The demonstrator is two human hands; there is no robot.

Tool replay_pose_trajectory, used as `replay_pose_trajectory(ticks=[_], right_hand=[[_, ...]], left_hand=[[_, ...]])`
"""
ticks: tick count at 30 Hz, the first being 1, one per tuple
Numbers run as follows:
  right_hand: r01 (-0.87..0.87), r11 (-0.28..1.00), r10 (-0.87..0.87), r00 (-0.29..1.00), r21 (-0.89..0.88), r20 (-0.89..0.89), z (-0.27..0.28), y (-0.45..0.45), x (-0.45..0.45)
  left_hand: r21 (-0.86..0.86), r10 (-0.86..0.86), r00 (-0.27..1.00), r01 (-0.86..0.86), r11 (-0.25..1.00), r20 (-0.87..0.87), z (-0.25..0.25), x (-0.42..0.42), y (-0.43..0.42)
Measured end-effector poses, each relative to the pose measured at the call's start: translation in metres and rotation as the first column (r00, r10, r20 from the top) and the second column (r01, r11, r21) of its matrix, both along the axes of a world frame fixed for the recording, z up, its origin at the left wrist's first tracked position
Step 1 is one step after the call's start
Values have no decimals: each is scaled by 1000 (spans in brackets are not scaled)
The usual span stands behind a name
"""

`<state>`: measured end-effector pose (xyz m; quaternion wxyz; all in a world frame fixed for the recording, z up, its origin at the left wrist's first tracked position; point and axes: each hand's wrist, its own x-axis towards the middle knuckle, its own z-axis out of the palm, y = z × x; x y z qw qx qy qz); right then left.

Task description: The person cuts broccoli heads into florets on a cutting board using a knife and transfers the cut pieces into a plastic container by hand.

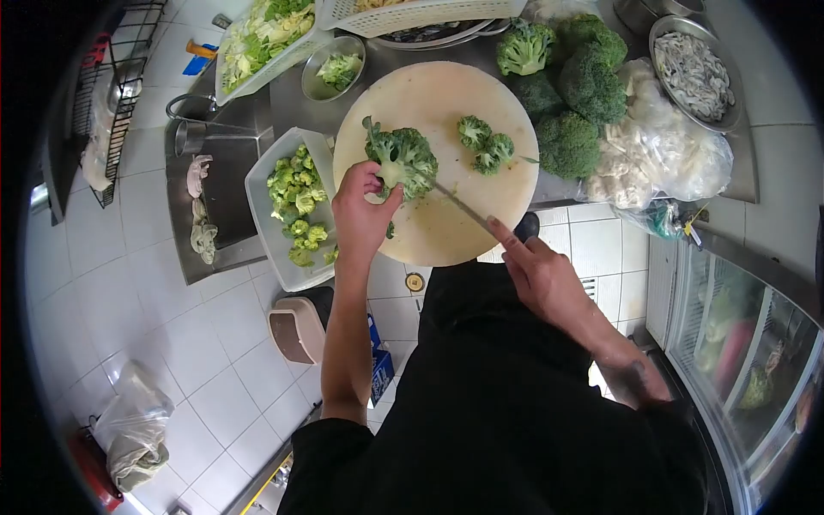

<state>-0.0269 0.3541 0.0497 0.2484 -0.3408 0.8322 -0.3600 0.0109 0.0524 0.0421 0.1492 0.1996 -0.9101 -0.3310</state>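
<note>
White and round, the cutting board (446, 94) sits in the middle of the head view, with the broccoli piece (410, 159) on its left half. My left hand (365, 206) reaches up from below, bare forearm almost straight, thumb and fingers pinching the broccoli by its pale stem. My right hand (545, 279) comes in slantwise from the lower right, fingers wrapped round the knife (464, 206), forefinger laid along its back. The blade points up and left, its tip at the broccoli's right side; whether it has cut in I cannot tell.

Small cut florets (486, 146) lie on the board's right half. Just left of the board stands a plastic tub (321, 153) with more green pieces inside. Above it are a metal bowl (360, 75) and a basket (249, 86) of chopped leaves. Whole broccoli heads (592, 81) crowd the board's upper right, beside a bulging clear bag (661, 159). My left hand hides part of the stem and the board's edge.
</note>
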Motion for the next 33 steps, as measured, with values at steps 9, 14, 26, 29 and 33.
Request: replay_pose_trajectory(ticks=[9,14,26,29,33], right_hand=[[169,986,-169,984,-4,-60,0,12,-15],[80,997,-80,997,-6,-13,16,7,-6],[86,992,-100,982,-92,-163,-7,0,10],[88,996,-86,991,15,-99,3,4,13],[85,996,-82,989,18,-124,21,5,-1]], left_hand=[[16,-24,998,24,1000,54,4,7,0],[-37,-141,990,141,989,2,6,7,2],[-19,-161,987,161,987,18,5,5,0],[-30,-139,990,140,990,38,4,4,-4],[-55,-151,988,152,987,22,0,7,-7]])
